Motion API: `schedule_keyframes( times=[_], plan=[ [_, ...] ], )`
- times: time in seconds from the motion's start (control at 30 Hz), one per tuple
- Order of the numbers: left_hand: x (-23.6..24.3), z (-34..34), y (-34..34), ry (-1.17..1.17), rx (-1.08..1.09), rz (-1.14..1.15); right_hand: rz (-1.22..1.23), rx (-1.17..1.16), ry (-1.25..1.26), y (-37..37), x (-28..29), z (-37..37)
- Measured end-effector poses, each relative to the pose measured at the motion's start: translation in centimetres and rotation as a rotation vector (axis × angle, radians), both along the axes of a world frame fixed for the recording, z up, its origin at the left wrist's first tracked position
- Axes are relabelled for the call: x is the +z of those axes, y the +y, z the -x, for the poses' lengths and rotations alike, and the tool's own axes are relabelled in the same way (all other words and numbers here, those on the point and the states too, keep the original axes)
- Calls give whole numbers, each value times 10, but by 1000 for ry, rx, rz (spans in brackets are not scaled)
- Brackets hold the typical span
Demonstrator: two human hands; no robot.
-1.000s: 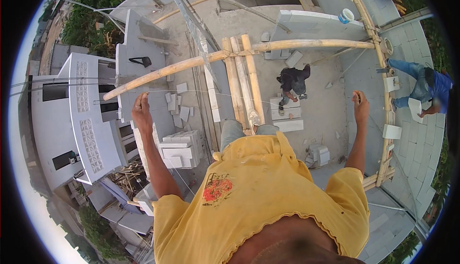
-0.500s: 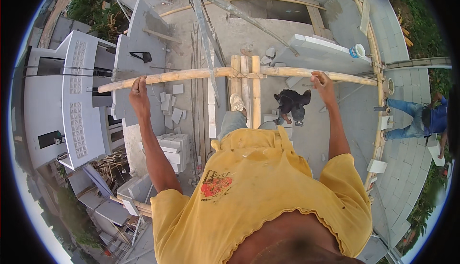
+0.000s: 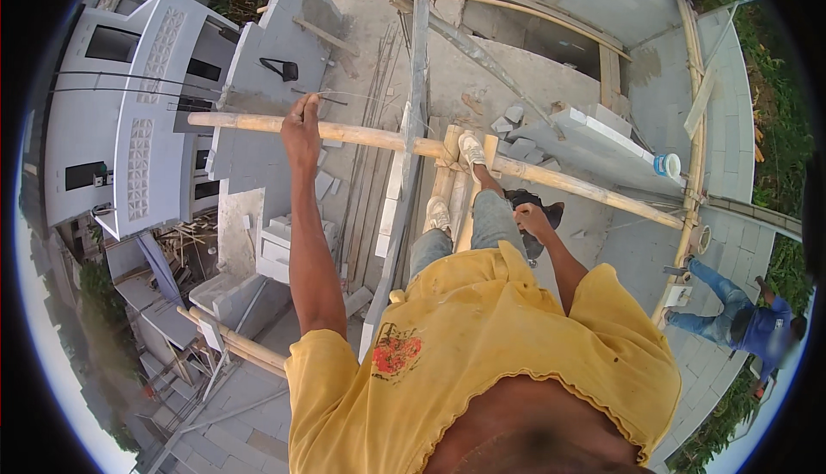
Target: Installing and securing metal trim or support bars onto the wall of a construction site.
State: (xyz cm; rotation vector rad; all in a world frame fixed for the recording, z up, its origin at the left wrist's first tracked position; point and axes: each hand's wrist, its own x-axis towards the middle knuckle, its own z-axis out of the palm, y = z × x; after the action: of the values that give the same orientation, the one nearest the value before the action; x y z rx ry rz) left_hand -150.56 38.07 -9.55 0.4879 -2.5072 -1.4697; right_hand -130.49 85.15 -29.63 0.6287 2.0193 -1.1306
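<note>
My left hand (image 3: 301, 130) is closed over the bamboo pole (image 3: 370, 137) that crosses in front of me. Its fingertips pinch a thin pale string (image 3: 366, 95), which trails off to the right above the pole. My right hand (image 3: 532, 218) is beside my right knee, apart from the pole, its fingers curled in; whatever they hold is too small to make out. My white shoes (image 3: 471, 149) rest on short bamboo poles and a board (image 3: 444, 183), lashed where they meet the long pole.
Far below lie a concrete floor, block stacks (image 3: 288, 250) and long planks (image 3: 353, 216). A metal post (image 3: 419, 61) rises close by. Partly hidden by my right hand, a person in dark clothing (image 3: 551, 212) is below. Another person (image 3: 766, 328) stands on the right wall near a bucket (image 3: 667, 165).
My right hand has dropped from near the pole toward my knee. My left hand has shifted inward along the pole. My right foot has come forward into view, and the view has turned.
</note>
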Motion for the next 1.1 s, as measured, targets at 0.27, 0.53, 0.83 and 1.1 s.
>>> schedule_keyframes(
  times=[0.27,0.53,0.83,1.1],
  plan=[
    [-41,72,17,-15,168,-93,-295,550,199,50,-36,161],
    [-116,148,30,90,240,-118,33,445,-49,-31,-87,286],
    [-385,200,43,104,277,-307,260,-259,-163,-128,-342,385],
    [-559,229,59,99,309,-440,592,-486,21,-180,-489,440]
  ],
)
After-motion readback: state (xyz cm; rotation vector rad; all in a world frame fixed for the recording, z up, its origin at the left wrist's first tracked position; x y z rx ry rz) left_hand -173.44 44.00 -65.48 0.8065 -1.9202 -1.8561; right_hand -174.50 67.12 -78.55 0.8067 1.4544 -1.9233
